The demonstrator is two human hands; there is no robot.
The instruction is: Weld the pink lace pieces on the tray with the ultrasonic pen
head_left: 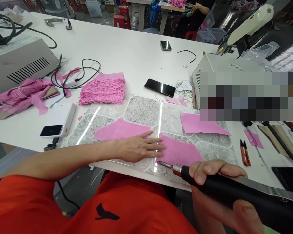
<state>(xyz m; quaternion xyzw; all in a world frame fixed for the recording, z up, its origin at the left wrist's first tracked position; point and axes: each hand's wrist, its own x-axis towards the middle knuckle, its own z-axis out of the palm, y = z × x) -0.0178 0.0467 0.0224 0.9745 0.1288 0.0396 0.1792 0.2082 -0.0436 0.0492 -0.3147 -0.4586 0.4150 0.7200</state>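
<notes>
Head view: the left hand (136,149) lies palm down mid-frame, fingers (153,147) slightly apart, across two pink pieces (179,151); the right hand (216,208), lower right, is clamped round a black tool (231,191), its tip by one piece's lower-left corner.

Readable text: none, no letters or digits
Orange garment (134,201): black logo (106,212), bird-like (brand unclear), just off the near edge of the worktop (127,48)
White device (67,118), near edge, left: dark display (51,130), no digits legible
Grey box (217,64), toward right edge: front pixelated, unreadable
</notes>
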